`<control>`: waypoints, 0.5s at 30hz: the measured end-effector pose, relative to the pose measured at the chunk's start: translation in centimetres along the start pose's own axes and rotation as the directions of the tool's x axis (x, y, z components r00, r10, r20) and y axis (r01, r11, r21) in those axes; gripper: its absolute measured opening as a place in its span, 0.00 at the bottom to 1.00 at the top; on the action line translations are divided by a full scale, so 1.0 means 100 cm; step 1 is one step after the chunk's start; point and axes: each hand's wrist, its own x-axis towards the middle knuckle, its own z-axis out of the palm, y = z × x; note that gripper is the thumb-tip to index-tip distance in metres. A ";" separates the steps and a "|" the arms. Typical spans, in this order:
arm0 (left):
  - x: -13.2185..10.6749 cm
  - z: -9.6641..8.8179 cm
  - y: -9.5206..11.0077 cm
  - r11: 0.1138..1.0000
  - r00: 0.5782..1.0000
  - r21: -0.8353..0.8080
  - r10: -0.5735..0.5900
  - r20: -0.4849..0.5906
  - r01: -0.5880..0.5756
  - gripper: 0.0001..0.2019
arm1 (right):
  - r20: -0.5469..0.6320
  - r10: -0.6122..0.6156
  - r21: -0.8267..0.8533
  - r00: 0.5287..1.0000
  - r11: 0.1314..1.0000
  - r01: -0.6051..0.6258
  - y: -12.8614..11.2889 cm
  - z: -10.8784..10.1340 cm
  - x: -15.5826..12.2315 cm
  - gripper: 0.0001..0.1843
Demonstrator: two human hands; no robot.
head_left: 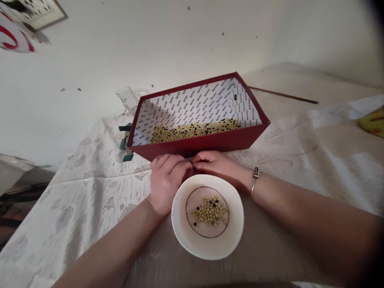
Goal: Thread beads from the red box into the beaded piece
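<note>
Left hand (169,180) and right hand (214,164) meet fingertip to fingertip. Fingers curled narrow, right thumb pressed to its forefinger; anything pinched between is too small or hidden, cannot tell.

Just nearer than the grip: white bowl (207,251), holding a loose cluster of pale and dark beads (210,212). Just beyond the grip: red box (204,145), heaped along its bottom with more beads (195,130).

Risks, as judged: a small bead, if held, could slip from the pinch and roll. Wrists flank the bowl closely; a careless forearm could knock it and spill the contents. A push forward might shift the box. Fine thread (289,161) lies loose, right of the grip; a sleeve-less arm or the bracelet (254,181) could snag it.

Surface: pale patterned cloth (102,192), creased, so stray beads may lodge in folds. Beyond the grip to the left, clear glass (127,99) by the box; beyond to the right, thin dark stick (283,95). Farthest out, whitish wall (180,48), specked dark.
</note>
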 end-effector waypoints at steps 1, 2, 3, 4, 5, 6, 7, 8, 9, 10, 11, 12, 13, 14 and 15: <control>0.000 0.000 0.000 1.000 1.000 0.004 -0.001 0.001 0.001 0.03 | 0.003 0.006 0.009 1.000 1.000 -0.006 0.000 0.000 0.000 0.07; 0.001 0.000 -0.001 1.000 1.000 0.011 -0.010 -0.003 0.010 0.03 | 0.010 0.017 0.028 1.000 0.999 -0.018 -0.001 0.000 0.000 0.07; 0.001 0.000 -0.002 0.999 1.000 0.021 -0.025 -0.010 0.025 0.03 | 0.020 0.030 0.052 0.999 0.998 -0.031 -0.001 0.000 0.000 0.07; 0.001 0.000 -0.003 0.999 0.999 0.031 -0.040 -0.020 0.040 0.02 | 0.030 0.040 0.070 0.999 0.997 -0.042 -0.001 0.000 0.000 0.07; 0.001 0.000 -0.004 0.998 0.999 0.037 -0.048 -0.025 0.049 0.02 | 0.037 0.045 0.081 0.998 0.996 -0.048 0.000 0.001 0.000 0.07; 0.001 0.000 -0.004 0.998 0.998 0.038 -0.048 -0.030 0.049 0.02 | 0.038 0.043 0.081 0.998 0.996 -0.046 0.000 0.001 0.000 0.08; 0.001 0.000 -0.003 0.998 0.999 0.035 -0.045 -0.029 0.046 0.02 | 0.033 0.037 0.070 0.999 0.997 -0.039 0.000 0.000 0.000 0.08; 0.000 0.000 -0.003 0.999 0.999 0.028 -0.036 -0.028 0.037 0.03 | 0.026 0.027 0.055 0.999 0.998 -0.028 0.001 0.000 0.000 0.08; 0.000 0.000 -0.002 0.999 0.999 0.020 -0.028 -0.024 0.028 0.03 | 0.019 0.017 0.041 1.000 0.999 -0.017 0.001 0.000 0.000 0.08; 0.000 0.001 -0.002 1.000 1.000 0.016 -0.023 -0.021 0.023 0.03 | 0.014 0.009 0.032 1.000 0.999 -0.009 0.002 0.000 0.000 0.08; 0.000 0.001 -0.002 1.000 0.999 0.018 -0.025 -0.020 0.025 0.03 | 0.016 0.007 0.034 1.000 0.999 -0.007 0.002 0.000 0.000 0.08; 0.001 0.001 -0.002 0.999 0.999 0.025 -0.033 -0.022 0.033 0.03 | 0.021 0.009 0.044 1.000 0.999 -0.010 0.002 0.000 0.000 0.08; 0.001 0.001 -0.002 0.998 0.999 0.035 -0.043 -0.025 0.044 0.03 | 0.029 0.013 0.059 1.000 0.998 -0.014 0.002 0.000 0.000 0.08; 0.001 0.000 -0.003 0.997 0.998 0.044 -0.054 -0.031 0.056 0.03 | 0.037 0.018 0.073 0.999 0.997 -0.021 0.002 0.000 0.000 0.08; 0.001 0.000 -0.004 0.997 0.998 0.048 -0.059 -0.035 0.061 0.03 | 0.042 0.025 0.080 0.999 0.996 -0.028 0.002 0.000 0.000 0.08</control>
